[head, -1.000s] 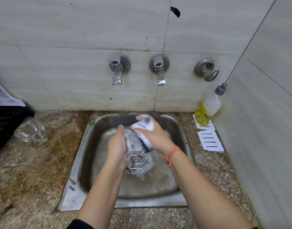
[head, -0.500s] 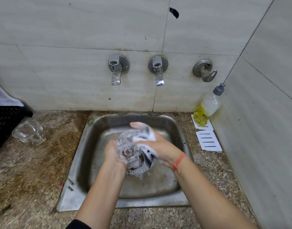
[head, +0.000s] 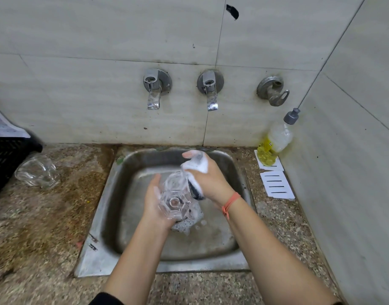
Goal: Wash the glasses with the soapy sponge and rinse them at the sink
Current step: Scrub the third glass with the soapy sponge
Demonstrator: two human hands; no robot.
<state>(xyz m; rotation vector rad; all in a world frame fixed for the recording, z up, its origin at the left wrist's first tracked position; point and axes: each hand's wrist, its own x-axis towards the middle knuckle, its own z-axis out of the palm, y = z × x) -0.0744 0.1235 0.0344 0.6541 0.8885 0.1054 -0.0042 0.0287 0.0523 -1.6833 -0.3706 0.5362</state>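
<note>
Centre frame, over the steel sink (head: 200, 265), the left hand (head: 155, 202) curls its fingers round a clear glass (head: 176, 198), base toward the camera. The right hand (head: 211, 181) clasps a foamy sponge (head: 199, 170) in its fingers against the far side, seemingly near the rim. Soap makes glass slippery, so a firm hold and slow turning should let the sponge reach everywhere.

Kitchen: steel sink (head: 96, 256), wall taps (head: 155, 89), dish soap (head: 270, 148).
</note>
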